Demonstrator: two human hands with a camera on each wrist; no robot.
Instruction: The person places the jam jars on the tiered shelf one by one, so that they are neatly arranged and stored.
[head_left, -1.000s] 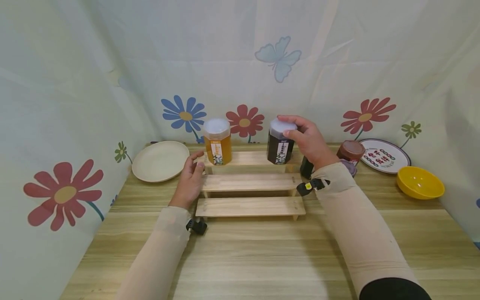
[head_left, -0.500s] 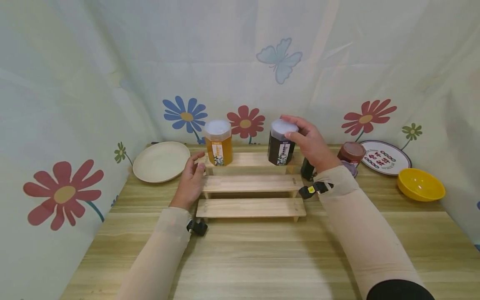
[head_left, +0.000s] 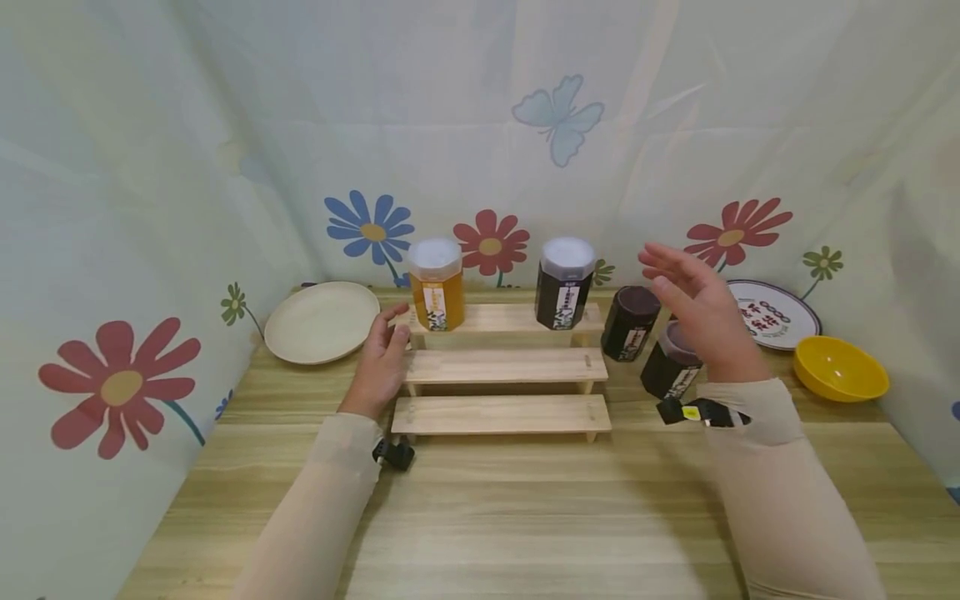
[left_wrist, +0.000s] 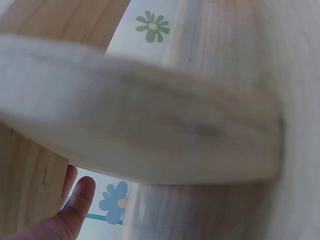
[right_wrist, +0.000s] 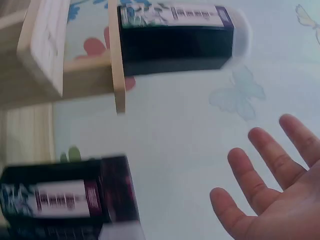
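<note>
My left hand [head_left: 381,367] rests at the left end of a three-step wooden rack [head_left: 502,414], its fingers loosely bent and touching the top step. In the left wrist view, its thumb [left_wrist: 80,202] shows beyond the rack's blurred side. Upright on the top step stand an amber jar [head_left: 437,287] at left and a dark jar [head_left: 564,287] at right, both with whitish lids. My right hand [head_left: 705,312] hovers with spread fingers, holding nothing. Below and left of it, a second dark jar [head_left: 630,323] and a third dark jar [head_left: 666,367] stand on the table.
A cream plate [head_left: 322,323] lies left of the rack. Partly behind my right hand, a white patterned plate [head_left: 780,321] lies at the back right, with a yellow bowl [head_left: 842,371] in front of it. Flowered cloth [head_left: 480,125] hangs behind the wooden table [head_left: 495,508].
My right hand has let go of the dark jar on the top step and moved right, over the jars on the table. The left hand stays at the rack.
</note>
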